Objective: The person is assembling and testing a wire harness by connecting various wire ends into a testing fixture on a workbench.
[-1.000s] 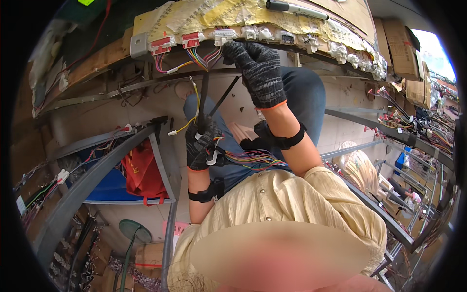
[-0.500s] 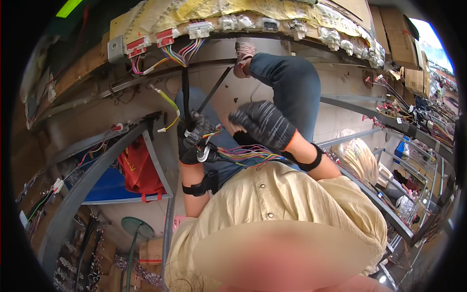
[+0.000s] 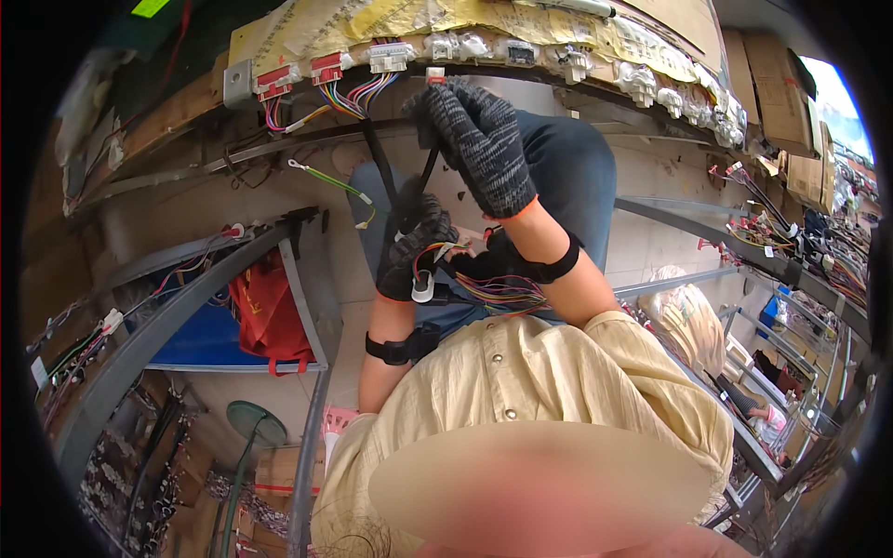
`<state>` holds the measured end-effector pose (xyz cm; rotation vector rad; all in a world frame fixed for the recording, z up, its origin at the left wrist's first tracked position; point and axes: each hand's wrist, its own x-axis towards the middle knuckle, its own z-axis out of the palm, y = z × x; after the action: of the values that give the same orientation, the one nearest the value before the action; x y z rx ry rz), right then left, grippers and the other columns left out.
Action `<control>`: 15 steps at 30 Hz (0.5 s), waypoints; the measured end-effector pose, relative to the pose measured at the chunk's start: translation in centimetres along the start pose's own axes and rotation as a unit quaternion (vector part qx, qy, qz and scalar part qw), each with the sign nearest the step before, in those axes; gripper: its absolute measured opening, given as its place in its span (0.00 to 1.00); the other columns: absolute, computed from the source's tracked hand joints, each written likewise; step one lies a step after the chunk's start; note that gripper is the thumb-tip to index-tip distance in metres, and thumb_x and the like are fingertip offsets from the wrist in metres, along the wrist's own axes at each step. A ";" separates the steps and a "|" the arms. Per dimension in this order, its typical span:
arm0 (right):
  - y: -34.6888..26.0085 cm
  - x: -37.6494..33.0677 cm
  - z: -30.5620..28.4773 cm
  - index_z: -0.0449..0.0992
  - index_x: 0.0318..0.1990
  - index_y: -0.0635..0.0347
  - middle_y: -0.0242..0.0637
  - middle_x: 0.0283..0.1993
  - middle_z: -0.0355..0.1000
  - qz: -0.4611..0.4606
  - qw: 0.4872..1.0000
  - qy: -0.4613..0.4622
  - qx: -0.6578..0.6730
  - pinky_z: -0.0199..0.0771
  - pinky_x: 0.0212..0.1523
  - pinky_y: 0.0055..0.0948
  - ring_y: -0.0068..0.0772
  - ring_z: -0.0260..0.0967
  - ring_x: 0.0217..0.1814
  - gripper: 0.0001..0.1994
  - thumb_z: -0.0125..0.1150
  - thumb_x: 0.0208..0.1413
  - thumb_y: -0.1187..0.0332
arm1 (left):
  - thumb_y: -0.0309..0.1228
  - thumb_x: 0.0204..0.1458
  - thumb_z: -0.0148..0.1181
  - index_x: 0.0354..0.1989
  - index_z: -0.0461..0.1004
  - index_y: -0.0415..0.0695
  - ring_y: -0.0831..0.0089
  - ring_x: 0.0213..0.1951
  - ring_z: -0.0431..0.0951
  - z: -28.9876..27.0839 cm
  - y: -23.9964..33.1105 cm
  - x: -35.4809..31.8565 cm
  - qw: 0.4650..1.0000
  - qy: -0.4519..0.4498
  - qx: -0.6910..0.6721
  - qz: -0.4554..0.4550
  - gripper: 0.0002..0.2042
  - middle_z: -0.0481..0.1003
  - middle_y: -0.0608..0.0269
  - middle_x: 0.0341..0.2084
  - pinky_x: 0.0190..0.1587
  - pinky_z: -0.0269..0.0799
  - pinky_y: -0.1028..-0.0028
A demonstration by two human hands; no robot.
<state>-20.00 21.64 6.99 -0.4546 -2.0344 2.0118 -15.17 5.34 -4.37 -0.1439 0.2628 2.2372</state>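
Note:
My left hand (image 3: 416, 244) is closed around a wire harness, where black-sleeved branches and coloured wires (image 3: 498, 290) meet. One black sleeve (image 3: 379, 153) runs up from it to red and white connectors (image 3: 327, 68) seated along the board edge. My right hand (image 3: 484, 149), in a grey knit glove like the left, is pinched on another black-sleeved branch (image 3: 430, 170) just under the board. A small white and red connector (image 3: 434, 74) shows at its fingertips. A yellow-green wire with a ring terminal (image 3: 326, 181) sticks out left of the left hand.
The taped yellow board (image 3: 595, 42) carries several white connector holders along its near edge. Metal frames (image 3: 177, 321) stand at left and right, with harnesses on the right rack (image 3: 791, 232). A red bag (image 3: 270, 312) hangs at left; a green round stool (image 3: 257, 423) stands below it.
My right hand has moved up and left to the board edge, taking hold of the black-sleeved branch. My left hand, still on the harness, has shifted slightly right. The view has tilted slightly.

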 end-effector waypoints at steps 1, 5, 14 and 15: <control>0.0 0.2 0.1 0.78 0.37 0.60 0.25 0.23 0.70 0.000 1.000 -0.001 -0.001 0.56 0.20 0.15 0.11 0.59 0.20 0.14 0.48 0.64 0.62 | 0.19 0.56 0.49 0.60 0.61 0.46 0.79 0.32 0.66 1.5 -0.1 0.1 0.996 0.063 0.068 -0.001 0.22 0.65 0.70 0.32 0.38 0.67 0.76; -0.8 0.5 0.5 0.78 0.36 0.60 0.27 0.22 0.70 -0.025 0.999 0.012 -0.021 0.56 0.19 0.15 0.12 0.59 0.20 0.14 0.48 0.64 0.61 | 0.21 0.54 0.54 0.63 0.58 0.46 0.79 0.32 0.67 -2.2 -1.3 0.2 0.979 0.202 -0.014 0.012 0.26 0.65 0.70 0.34 0.36 0.67 0.75; -0.6 0.8 -0.3 0.79 0.36 0.60 0.28 0.22 0.71 0.000 1.000 0.017 0.009 0.56 0.18 0.15 0.12 0.60 0.18 0.15 0.49 0.63 0.60 | 0.26 0.60 0.47 0.51 0.65 0.49 0.75 0.31 0.65 1.4 -0.7 1.5 0.997 -0.068 0.049 -0.004 0.12 0.61 0.71 0.26 0.37 0.64 0.74; -0.8 0.9 -0.3 0.79 0.36 0.60 0.27 0.22 0.71 0.022 0.999 0.009 0.045 0.56 0.18 0.15 0.12 0.60 0.19 0.15 0.49 0.63 0.60 | 0.26 0.60 0.47 0.51 0.65 0.49 0.75 0.31 0.65 1.0 -0.7 1.6 0.996 -0.069 0.049 -0.004 0.12 0.61 0.71 0.26 0.37 0.64 0.74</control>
<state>-20.75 22.22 7.79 -0.5011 -1.9299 2.1074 -15.62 7.25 -3.84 0.0608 0.2959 2.2092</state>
